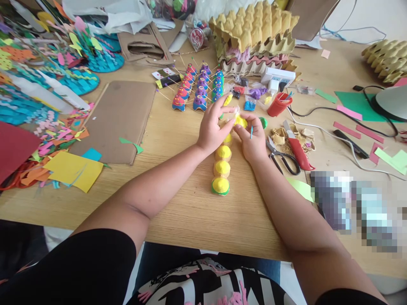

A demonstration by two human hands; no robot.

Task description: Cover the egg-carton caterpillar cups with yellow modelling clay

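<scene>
Both hands meet over a row of egg-carton cups [221, 184], which runs away from me on the table. Several cups are topped with yellow clay, and the nearest has a green lower edge. Between the hands is a lump of yellow clay [241, 122] in what looks like clear plastic wrap. My left hand [213, 126] pinches at it, with a small yellow piece [227, 100] at a raised fingertip. My right hand [254, 142] is closed around the clay's right side, a thin blue stick [251, 132] showing by its fingers. A green lump [263, 123] sits just beyond.
Decorated red, purple and blue cup figures [200, 91] stand behind the hands. Scissors [281, 156], a red-handled knife [299, 148] and a red cup [280, 104] are at right. Cardboard [124, 114] and paper scraps [74, 171] lie left; egg trays [254, 25] are stacked behind.
</scene>
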